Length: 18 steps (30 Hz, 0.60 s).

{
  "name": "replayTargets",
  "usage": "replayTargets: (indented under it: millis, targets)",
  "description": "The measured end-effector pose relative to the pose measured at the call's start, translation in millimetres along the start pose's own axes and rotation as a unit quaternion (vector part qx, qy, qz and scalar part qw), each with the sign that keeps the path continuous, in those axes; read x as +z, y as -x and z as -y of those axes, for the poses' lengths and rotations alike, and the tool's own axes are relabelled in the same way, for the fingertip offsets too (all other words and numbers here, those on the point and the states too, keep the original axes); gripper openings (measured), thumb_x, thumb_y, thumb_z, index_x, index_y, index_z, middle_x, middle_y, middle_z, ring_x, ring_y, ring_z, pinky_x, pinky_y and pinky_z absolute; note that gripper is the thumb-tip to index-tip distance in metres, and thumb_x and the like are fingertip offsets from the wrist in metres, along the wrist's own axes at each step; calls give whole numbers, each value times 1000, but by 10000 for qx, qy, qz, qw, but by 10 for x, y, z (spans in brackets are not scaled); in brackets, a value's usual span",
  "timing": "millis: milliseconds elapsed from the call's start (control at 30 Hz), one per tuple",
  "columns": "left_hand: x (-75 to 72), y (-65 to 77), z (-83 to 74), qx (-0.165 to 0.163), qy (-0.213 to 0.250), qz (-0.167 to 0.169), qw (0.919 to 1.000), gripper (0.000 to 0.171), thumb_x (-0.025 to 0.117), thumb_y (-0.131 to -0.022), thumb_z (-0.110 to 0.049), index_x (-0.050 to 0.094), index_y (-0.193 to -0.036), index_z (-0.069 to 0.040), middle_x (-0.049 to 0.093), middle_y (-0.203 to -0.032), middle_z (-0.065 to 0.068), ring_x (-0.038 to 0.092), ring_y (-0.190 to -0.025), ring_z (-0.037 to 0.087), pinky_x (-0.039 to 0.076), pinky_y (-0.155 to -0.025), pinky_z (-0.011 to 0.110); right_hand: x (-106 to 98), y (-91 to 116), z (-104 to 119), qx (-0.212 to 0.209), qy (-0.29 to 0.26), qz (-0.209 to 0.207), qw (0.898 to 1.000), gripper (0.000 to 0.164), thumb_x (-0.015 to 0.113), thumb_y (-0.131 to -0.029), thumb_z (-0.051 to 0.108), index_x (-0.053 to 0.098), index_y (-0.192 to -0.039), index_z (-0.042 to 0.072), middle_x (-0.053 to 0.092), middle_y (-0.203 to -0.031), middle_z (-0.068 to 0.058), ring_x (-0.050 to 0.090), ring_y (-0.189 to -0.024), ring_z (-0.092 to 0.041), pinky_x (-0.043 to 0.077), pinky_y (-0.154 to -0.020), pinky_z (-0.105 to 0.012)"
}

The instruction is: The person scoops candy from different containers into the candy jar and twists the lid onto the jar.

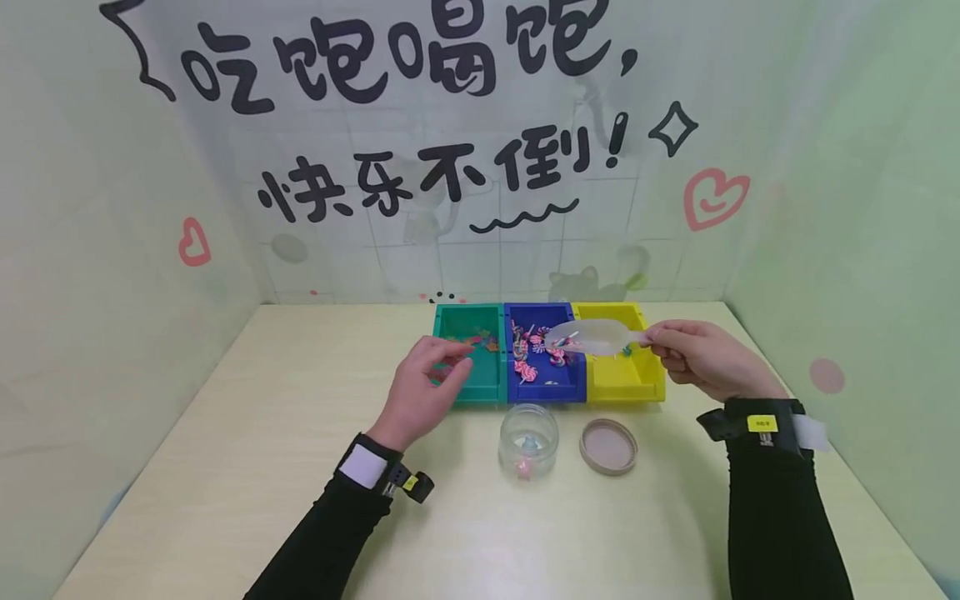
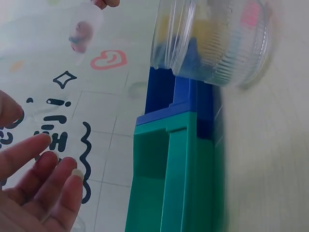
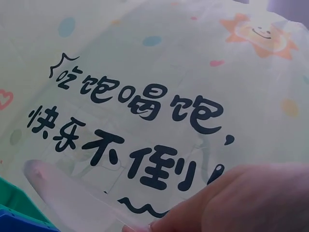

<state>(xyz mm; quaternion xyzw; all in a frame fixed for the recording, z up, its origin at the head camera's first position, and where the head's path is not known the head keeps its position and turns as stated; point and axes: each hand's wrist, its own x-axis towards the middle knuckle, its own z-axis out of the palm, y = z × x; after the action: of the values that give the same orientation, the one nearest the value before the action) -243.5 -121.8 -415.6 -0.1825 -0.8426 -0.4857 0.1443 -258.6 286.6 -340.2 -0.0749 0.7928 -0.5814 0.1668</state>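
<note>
My right hand [image 1: 697,358] pinches the handle of a translucent white scoop [image 1: 603,335] between thumb and fingers. The scoop is held level above the blue bin [image 1: 546,392] and the yellow bin [image 1: 628,392]. In the left wrist view a small pinkish, dark-edged piece [image 2: 82,37] shows in the scoop [image 2: 91,19]. Small swirled candy-like pieces [image 1: 527,371] lie in the blue bin. My left hand [image 1: 426,385] hovers at the green bin [image 1: 480,393], fingers loosely bent and holding nothing. A clear jar [image 1: 517,433] stands in front of the bins with pink and bluish pieces inside.
The jar's round lid [image 1: 608,447] lies right of the jar on the light wooden table [image 1: 300,467]. Small colourful pieces [image 1: 486,341] are in the green bin. A printed curtain [image 1: 465,267] hangs behind the table and along both sides.
</note>
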Motion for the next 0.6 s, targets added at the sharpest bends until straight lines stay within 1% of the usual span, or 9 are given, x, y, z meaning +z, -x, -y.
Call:
replayTargets:
  millis: [100, 167, 300, 400, 533, 600]
  targets:
    - [64, 32, -33, -2, 127, 394, 9991, 33, 69, -108, -22, 75, -138, -8, 68, -133, 9, 69, -118, 26, 62, -97, 44, -15, 40, 32, -30, -98, 47, 9999, 23, 51, -118, 24, 70, -113, 13, 44, -83, 3, 34, -67, -12, 23, -67, -36]
    - [105, 59, -47, -78, 260, 697, 9972, 40, 70, -108, -25, 71, -143, -7, 67, -139, 12, 69, -124, 30, 62, -101, 51, -17, 64, 53, -82, -127, 78, 9999, 24, 50, -118, 24, 71, -111, 14, 43, -82, 3, 33, -67, -14, 23, -68, -37]
    - [195, 115, -46, -292, 606, 1301, 9892, 55, 74, -105, -30, 62, -153, -7, 63, -146, 15, 65, -135, 35, 58, -110, 57, -10, 110, 86, -256, -200, 154, 9994, 27, 50, -118, 23, 73, -107, 16, 41, -78, 3, 29, -65, -18, 22, -69, -40]
    - [269, 149, -26, -417, 775, 1685, 9818, 67, 80, -101, -34, 56, -158, -10, 61, -152, 15, 61, -140, 36, 54, -117, 56, -4, 147, 105, -402, -212, 195, 9988, 29, 49, -118, 22, 74, -105, 17, 39, -76, 2, 24, -63, -22, 21, -68, -41]
    - [366, 184, -2, -510, 783, 2114, 9729, 81, 86, -95, -40, 50, -163, -13, 56, -160, 15, 57, -147, 33, 50, -122, 54, 2, 194, 133, -529, -263, 229, 9980, 29, 49, -118, 20, 75, -104, 16, 40, -75, 3, 20, -63, -25, 20, -65, -40]
    - [404, 201, 0, -588, 746, 2299, 9686, 87, 87, -93, -42, 47, -165, -12, 53, -164, 14, 55, -149, 32, 49, -123, 52, 8, 212, 147, -568, -306, 259, 9976, 30, 50, -118, 19, 75, -103, 15, 40, -75, 3, 19, -63, -25, 18, -63, -39]
